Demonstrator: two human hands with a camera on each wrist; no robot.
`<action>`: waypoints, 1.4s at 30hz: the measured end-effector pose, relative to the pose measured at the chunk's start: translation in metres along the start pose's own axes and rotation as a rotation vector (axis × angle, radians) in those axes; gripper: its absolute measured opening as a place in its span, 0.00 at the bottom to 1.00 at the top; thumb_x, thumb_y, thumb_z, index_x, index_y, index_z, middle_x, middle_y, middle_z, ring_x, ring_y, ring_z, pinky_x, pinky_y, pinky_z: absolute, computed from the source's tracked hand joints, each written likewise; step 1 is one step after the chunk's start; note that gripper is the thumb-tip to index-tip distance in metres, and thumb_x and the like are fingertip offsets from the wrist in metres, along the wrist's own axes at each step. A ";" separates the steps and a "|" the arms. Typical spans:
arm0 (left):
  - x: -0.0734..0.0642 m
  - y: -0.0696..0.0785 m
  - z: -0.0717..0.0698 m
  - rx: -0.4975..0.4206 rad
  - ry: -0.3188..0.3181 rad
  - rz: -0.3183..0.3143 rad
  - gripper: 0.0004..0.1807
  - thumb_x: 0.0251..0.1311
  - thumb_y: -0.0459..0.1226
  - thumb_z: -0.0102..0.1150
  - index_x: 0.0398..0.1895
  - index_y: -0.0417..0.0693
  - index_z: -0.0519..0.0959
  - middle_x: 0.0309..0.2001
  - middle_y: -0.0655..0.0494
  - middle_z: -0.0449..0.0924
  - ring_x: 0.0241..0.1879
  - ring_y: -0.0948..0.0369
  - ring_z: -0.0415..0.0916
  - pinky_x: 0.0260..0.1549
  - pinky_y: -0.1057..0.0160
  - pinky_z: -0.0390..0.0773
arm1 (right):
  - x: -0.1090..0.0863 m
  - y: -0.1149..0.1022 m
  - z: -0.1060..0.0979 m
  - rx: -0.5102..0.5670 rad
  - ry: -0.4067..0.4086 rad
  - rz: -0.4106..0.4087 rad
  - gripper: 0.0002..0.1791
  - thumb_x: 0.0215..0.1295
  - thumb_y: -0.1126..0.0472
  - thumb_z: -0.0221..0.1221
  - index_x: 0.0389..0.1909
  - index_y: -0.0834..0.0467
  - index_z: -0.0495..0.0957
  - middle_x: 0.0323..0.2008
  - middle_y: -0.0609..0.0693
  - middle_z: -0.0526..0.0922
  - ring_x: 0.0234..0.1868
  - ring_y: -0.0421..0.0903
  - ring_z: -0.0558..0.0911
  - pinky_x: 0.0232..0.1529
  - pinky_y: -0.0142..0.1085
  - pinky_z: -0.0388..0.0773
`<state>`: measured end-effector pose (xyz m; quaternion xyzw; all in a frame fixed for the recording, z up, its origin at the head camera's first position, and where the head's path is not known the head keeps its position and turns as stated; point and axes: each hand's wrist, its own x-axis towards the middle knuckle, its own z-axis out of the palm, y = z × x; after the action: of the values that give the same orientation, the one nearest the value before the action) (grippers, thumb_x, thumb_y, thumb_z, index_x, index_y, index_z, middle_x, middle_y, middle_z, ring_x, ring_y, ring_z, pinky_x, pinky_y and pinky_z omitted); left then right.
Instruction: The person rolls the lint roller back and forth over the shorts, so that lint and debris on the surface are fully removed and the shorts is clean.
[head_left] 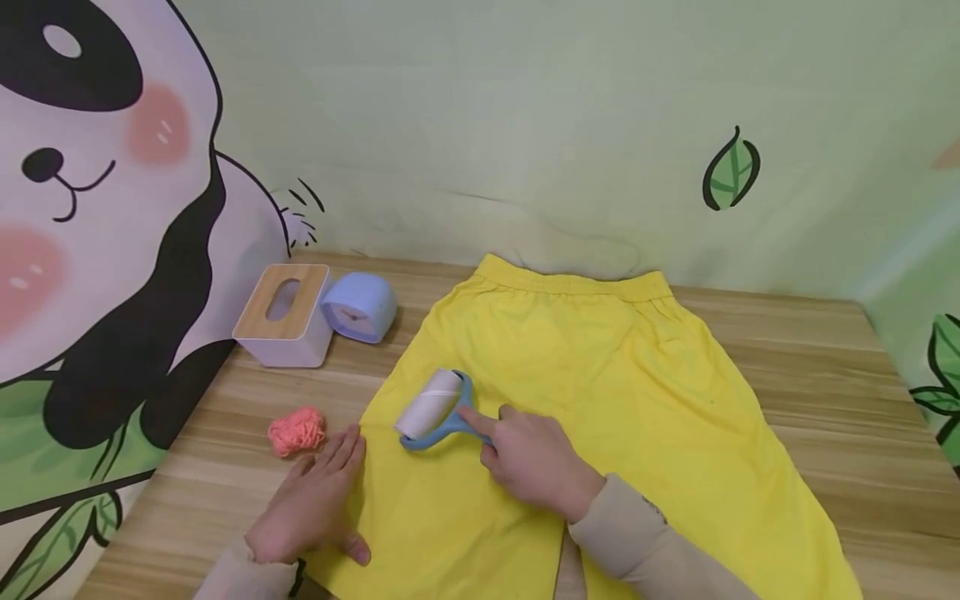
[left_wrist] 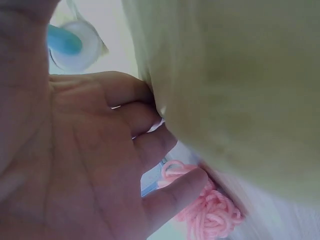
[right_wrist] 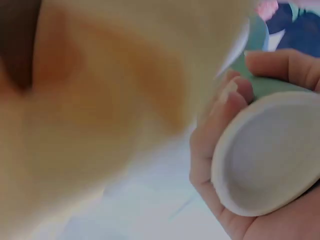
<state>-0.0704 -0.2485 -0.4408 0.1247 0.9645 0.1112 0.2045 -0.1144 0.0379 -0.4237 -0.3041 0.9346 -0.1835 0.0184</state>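
Note:
Yellow pants (head_left: pixel 660 417) lie spread out with the waistband toward the wall. My right hand (head_left: pixel 542 462) grips the handle of a blue lint roller (head_left: pixel 431 404), index finger stretched along its neck. The roller's white roll is over the upper part of the left pant leg. In the right wrist view, fingers (right_wrist: pixel 215 130) curl round the handle, whose pale round end faces the camera. My left hand (head_left: pixel 318 500) rests at the outer edge of that leg with its fingers extended. Just beyond its fingertips sits a pink bundle of yarn (head_left: pixel 296 431).
A white tissue box (head_left: pixel 288 346) with a wooden lid stands at the back left, beside a small light-blue clock (head_left: pixel 367 300). A wood-grain table (head_left: pixel 817 367) bears everything. Behind it rises a green wall (head_left: pixel 525 125) with a printed panda.

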 end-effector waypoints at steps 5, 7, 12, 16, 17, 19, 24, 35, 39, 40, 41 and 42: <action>0.000 0.001 -0.001 0.009 -0.010 -0.008 0.82 0.12 0.63 0.78 0.73 0.28 0.49 0.75 0.34 0.41 0.73 0.37 0.43 0.63 0.31 0.47 | -0.012 0.011 -0.014 0.011 -0.040 0.048 0.29 0.60 0.61 0.56 0.65 0.45 0.74 0.18 0.44 0.64 0.14 0.40 0.61 0.11 0.33 0.61; 0.000 0.000 -0.001 0.011 -0.014 -0.011 0.81 0.12 0.63 0.78 0.73 0.29 0.49 0.75 0.35 0.41 0.73 0.38 0.43 0.63 0.32 0.47 | -0.019 0.013 -0.017 0.020 -0.053 0.061 0.29 0.60 0.62 0.56 0.65 0.45 0.73 0.18 0.44 0.64 0.14 0.40 0.61 0.11 0.33 0.61; 0.000 -0.001 -0.001 0.006 -0.012 -0.008 0.81 0.13 0.62 0.78 0.74 0.30 0.49 0.75 0.35 0.41 0.73 0.39 0.42 0.63 0.32 0.47 | -0.040 0.015 -0.024 0.005 -0.057 0.081 0.30 0.61 0.62 0.57 0.66 0.46 0.73 0.17 0.44 0.63 0.13 0.40 0.61 0.11 0.33 0.60; 0.001 0.001 0.000 0.008 0.006 0.013 0.79 0.18 0.65 0.76 0.73 0.28 0.51 0.75 0.34 0.42 0.73 0.38 0.44 0.64 0.32 0.48 | -0.060 0.018 -0.033 -0.002 -0.069 0.119 0.30 0.60 0.61 0.58 0.65 0.45 0.74 0.17 0.42 0.62 0.13 0.39 0.60 0.12 0.33 0.60; 0.000 0.002 0.000 0.012 0.017 0.019 0.76 0.23 0.66 0.74 0.72 0.28 0.52 0.75 0.34 0.43 0.72 0.38 0.45 0.64 0.33 0.49 | -0.065 0.019 -0.036 -0.004 -0.075 0.129 0.30 0.60 0.61 0.58 0.65 0.45 0.74 0.16 0.42 0.62 0.13 0.39 0.60 0.12 0.33 0.60; 0.001 0.004 0.001 0.034 0.046 0.031 0.71 0.33 0.69 0.68 0.71 0.26 0.55 0.73 0.32 0.47 0.72 0.38 0.48 0.64 0.34 0.51 | -0.075 0.020 -0.042 -0.006 -0.093 0.158 0.30 0.59 0.60 0.58 0.65 0.44 0.74 0.17 0.41 0.62 0.14 0.38 0.60 0.12 0.32 0.60; 0.006 0.012 0.002 0.124 0.133 0.009 0.59 0.48 0.69 0.58 0.64 0.23 0.64 0.67 0.28 0.60 0.67 0.37 0.58 0.62 0.36 0.57 | -0.092 0.021 -0.053 -0.001 -0.105 0.179 0.29 0.58 0.60 0.60 0.63 0.44 0.75 0.15 0.39 0.61 0.13 0.37 0.59 0.12 0.32 0.58; 0.016 0.017 0.005 0.118 0.152 -0.033 0.60 0.38 0.63 0.71 0.61 0.20 0.66 0.65 0.24 0.61 0.64 0.33 0.61 0.60 0.38 0.62 | -0.079 0.014 -0.054 0.021 -0.103 0.090 0.29 0.55 0.64 0.58 0.62 0.56 0.77 0.10 0.38 0.58 0.09 0.34 0.52 0.08 0.29 0.54; 0.016 0.017 0.005 0.073 0.156 -0.029 0.60 0.38 0.61 0.73 0.61 0.18 0.65 0.65 0.22 0.60 0.64 0.32 0.59 0.59 0.38 0.65 | -0.067 0.011 -0.051 0.002 -0.088 0.069 0.28 0.55 0.64 0.58 0.61 0.55 0.77 0.11 0.40 0.59 0.09 0.35 0.53 0.08 0.31 0.55; 0.016 0.017 0.005 0.058 0.154 -0.030 0.60 0.37 0.60 0.74 0.61 0.18 0.64 0.65 0.22 0.59 0.64 0.31 0.59 0.58 0.38 0.65 | -0.065 0.011 -0.051 -0.002 -0.086 0.064 0.28 0.56 0.64 0.58 0.61 0.55 0.77 0.10 0.40 0.59 0.09 0.36 0.54 0.08 0.31 0.55; 0.017 0.017 0.005 0.045 0.152 -0.030 0.61 0.37 0.60 0.74 0.61 0.17 0.64 0.65 0.21 0.58 0.64 0.31 0.58 0.57 0.38 0.66 | -0.062 0.010 -0.050 -0.002 -0.086 0.061 0.28 0.56 0.64 0.59 0.61 0.55 0.77 0.10 0.40 0.59 0.09 0.36 0.53 0.08 0.31 0.55; 0.017 0.017 0.005 0.033 0.150 -0.032 0.61 0.37 0.59 0.74 0.61 0.17 0.64 0.65 0.21 0.58 0.64 0.31 0.58 0.57 0.38 0.67 | -0.060 0.010 -0.049 -0.003 -0.087 0.058 0.28 0.56 0.64 0.58 0.61 0.55 0.77 0.10 0.40 0.59 0.09 0.36 0.53 0.08 0.31 0.55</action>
<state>-0.0799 -0.2270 -0.4474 0.1041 0.9807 0.1009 0.1314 -0.0781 0.0964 -0.3858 -0.2844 0.9417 -0.1683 0.0638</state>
